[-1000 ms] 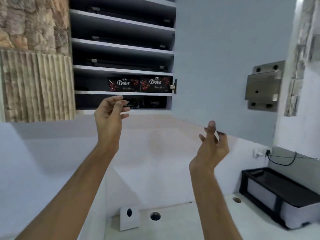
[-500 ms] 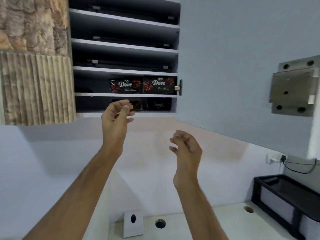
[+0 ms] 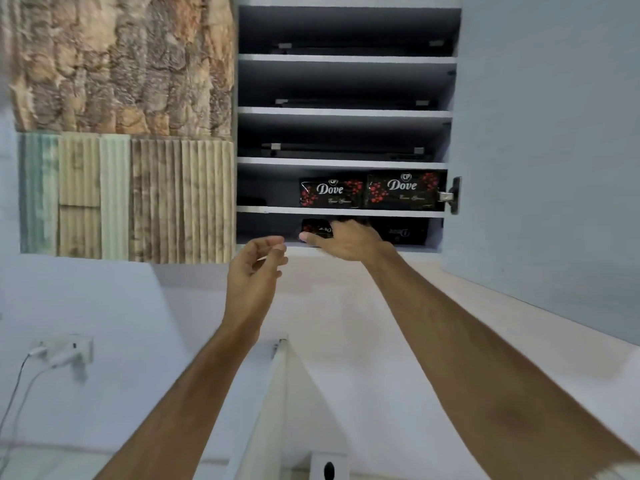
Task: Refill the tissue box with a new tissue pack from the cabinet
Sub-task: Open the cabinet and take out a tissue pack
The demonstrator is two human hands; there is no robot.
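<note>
tissue pack [image 3: 317, 230] on bottom shelf gripped by right hand [image 3: 346, 240]; left hand [image 3: 256, 268] half-curled, empty.

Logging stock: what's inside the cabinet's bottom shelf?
Bottom shelf holds two black Dove packs: the left pack, with the right hand on it and covering part of it, and the right pack. Anything deeper is too dark to see.

Right hand [image 3: 346, 242] covers most of the bottom-shelf tissue pack [image 3: 317, 228] at 12 o'clock; its fingers go behind the pack, grip unclear. Second pack [image 3: 401, 232] beside it at 1 o'clock is dark, label unreadable. Both forearms cut off at the 6 o'clock edge. White box [image 3: 327, 467] there cropped. Cabinet door [image 3: 554, 133] runs off the 3 o'clock edge.
</note>
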